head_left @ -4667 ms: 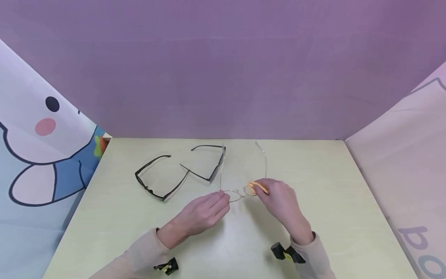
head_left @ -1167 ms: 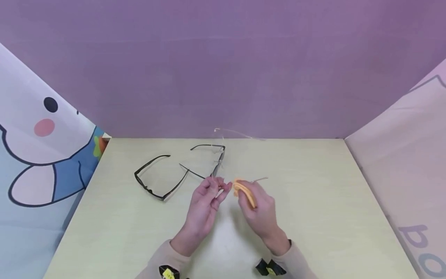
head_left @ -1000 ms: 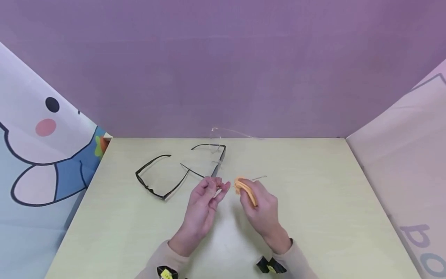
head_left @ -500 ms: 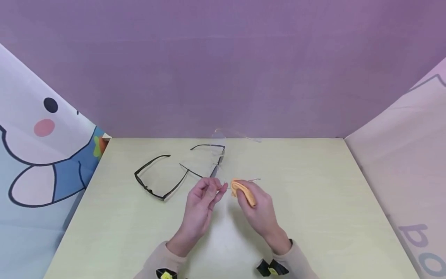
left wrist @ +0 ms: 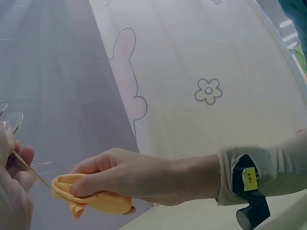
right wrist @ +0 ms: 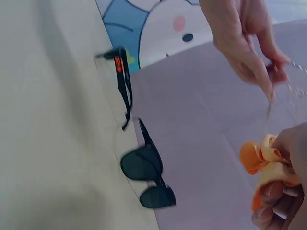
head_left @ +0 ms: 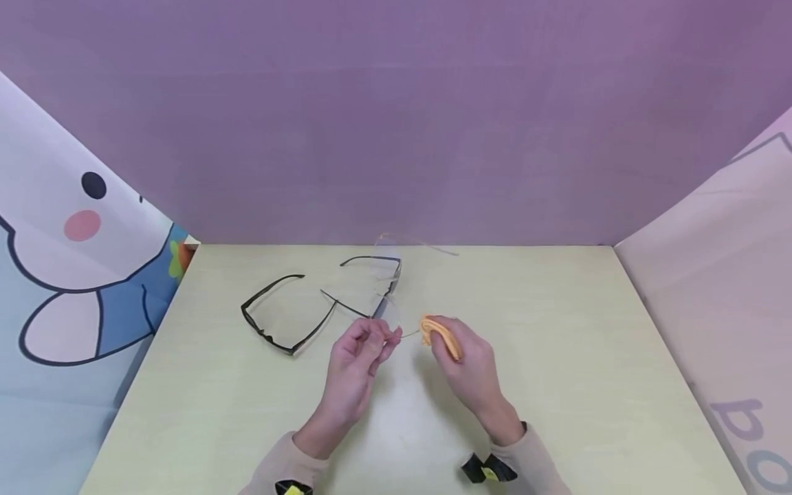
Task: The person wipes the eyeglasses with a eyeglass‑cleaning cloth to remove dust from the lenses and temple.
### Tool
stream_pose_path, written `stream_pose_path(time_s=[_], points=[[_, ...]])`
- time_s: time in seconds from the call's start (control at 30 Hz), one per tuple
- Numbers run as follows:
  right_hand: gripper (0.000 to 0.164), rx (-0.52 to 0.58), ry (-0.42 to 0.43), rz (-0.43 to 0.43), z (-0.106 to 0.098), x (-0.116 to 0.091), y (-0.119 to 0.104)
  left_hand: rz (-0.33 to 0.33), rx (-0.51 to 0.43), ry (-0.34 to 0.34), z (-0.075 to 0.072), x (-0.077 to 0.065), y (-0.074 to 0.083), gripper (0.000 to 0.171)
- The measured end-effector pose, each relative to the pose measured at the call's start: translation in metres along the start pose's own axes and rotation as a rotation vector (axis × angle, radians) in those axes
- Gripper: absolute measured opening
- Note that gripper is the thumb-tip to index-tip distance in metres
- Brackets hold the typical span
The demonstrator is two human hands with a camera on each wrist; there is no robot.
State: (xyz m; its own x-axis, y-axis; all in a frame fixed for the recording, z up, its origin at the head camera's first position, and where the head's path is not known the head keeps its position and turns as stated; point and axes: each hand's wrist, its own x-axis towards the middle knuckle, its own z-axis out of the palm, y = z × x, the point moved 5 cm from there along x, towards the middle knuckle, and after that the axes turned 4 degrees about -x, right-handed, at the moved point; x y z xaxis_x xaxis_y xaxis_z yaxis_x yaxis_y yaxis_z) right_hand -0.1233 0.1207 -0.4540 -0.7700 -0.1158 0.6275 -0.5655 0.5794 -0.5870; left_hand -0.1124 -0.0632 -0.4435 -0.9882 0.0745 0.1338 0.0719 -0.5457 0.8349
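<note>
My left hand (head_left: 348,375) pinches a pair of thin wire-framed eyeglasses at one side of the frame. The glasses are turned so that one lens and the upper temple (head_left: 427,244) rise above that hand. Their lower temple (left wrist: 34,173) runs rightward into a folded orange cloth (left wrist: 105,200). Thumb and fingers of my right hand (head_left: 473,371) grip the cloth around that temple, a short way from the left fingertips. The temple's far end is hidden by cloth and hand. A stretch of bare temple shows between the two hands.
Black-framed glasses (head_left: 266,338) lie with arms unfolded on the left of the pale table (head_left: 588,344). Beside them, dark sunglasses (right wrist: 141,164) lie partly behind the raised wire glasses in the head view. A purple backdrop (head_left: 396,137) stands at the table's far edge.
Earlier the glasses pointed away with the cloth at one lens; now they are turned sideways with the cloth on a temple. Lately the right hand has shifted slightly right, covering the temple tip.
</note>
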Motion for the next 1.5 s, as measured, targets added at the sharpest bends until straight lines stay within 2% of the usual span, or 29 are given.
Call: stream_pose_path(time_s=[0.1,0.17,0.43,0.7,0.87,1.03,1.17,1.27,1.4,1.5], points=[[0.026,0.068,-0.049,0.000,0.004,-0.002,-0.005,-0.001,0.013,-0.003,0.001,0.000,-0.001,0.021],[0.027,0.076,-0.049,-0.007,0.004,-0.002,-0.005,0.001,0.019,-0.003,0.002,-0.001,-0.001,0.021],[0.028,-0.061,0.035,-0.030,-0.008,-0.001,0.011,0.018,0.027,-0.008,-0.001,-0.001,0.000,0.021],[0.023,-0.093,0.069,0.000,-0.016,0.001,0.021,0.013,0.071,0.007,-0.001,-0.003,-0.001,0.019],[0.024,-0.072,0.127,0.045,-0.025,0.006,0.025,0.007,0.155,0.018,-0.001,-0.007,0.001,0.008],[0.028,0.008,0.184,0.064,-0.032,0.012,0.020,-0.052,0.221,-0.062,-0.002,-0.012,-0.005,0.007],[0.034,0.056,0.231,0.087,-0.035,0.017,0.015,-0.106,0.264,-0.129,-0.004,-0.018,-0.016,0.019],[0.041,0.094,0.236,0.104,-0.035,0.020,0.012,-0.130,0.295,-0.185,-0.003,-0.024,-0.024,0.018],[0.044,0.102,0.218,0.090,-0.032,0.024,0.009,-0.111,0.325,-0.305,0.004,-0.029,-0.031,0.011],[0.041,0.088,0.237,0.083,-0.032,0.025,0.007,-0.100,0.339,-0.356,0.008,-0.031,-0.031,0.010]])
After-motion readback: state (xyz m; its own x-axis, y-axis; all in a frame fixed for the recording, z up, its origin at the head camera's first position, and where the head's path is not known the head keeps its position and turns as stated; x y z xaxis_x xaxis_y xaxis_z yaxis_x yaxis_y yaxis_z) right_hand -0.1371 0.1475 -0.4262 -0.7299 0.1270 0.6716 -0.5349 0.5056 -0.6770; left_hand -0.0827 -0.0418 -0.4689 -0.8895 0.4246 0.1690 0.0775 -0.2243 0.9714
